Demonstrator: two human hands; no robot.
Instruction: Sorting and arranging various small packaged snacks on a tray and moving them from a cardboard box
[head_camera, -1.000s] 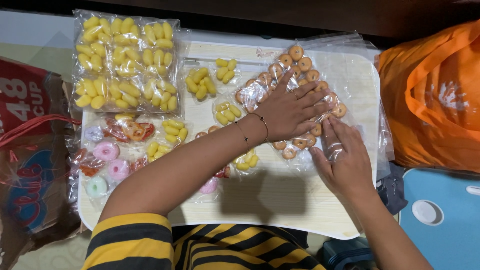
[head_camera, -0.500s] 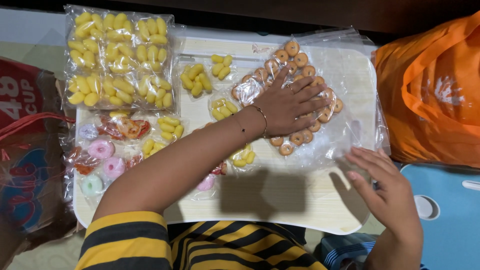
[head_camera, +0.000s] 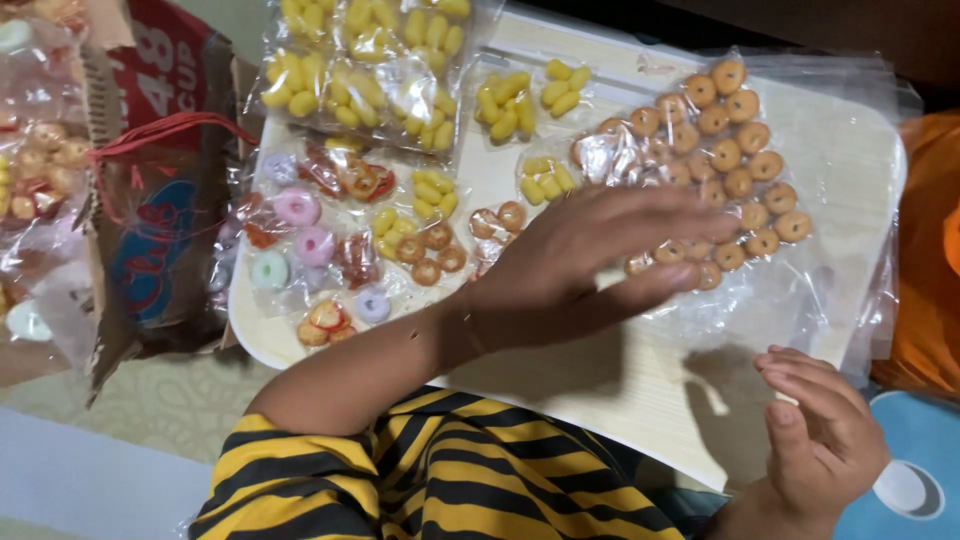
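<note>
Clear plastic bag of small round brown ring cookies (head_camera: 720, 180), lying flat on the pale wooden tray (head_camera: 600, 390), looks light, slippery and easily crushed, best taken by its empty edge, while the left hand (head_camera: 590, 260) hovers flat and empty and the right hand (head_camera: 825, 440) is half curled, empty.

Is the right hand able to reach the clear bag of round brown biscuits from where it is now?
Probably yes. The right hand is open at the tray's near right corner, and only bare tray lies between it and the biscuit bag; the left hand hovers over the bag's left part.

Pale patterned floor (head_camera: 150, 400) beneath a light wooden lap table (head_camera: 600, 385), dark furniture behind.
</note>
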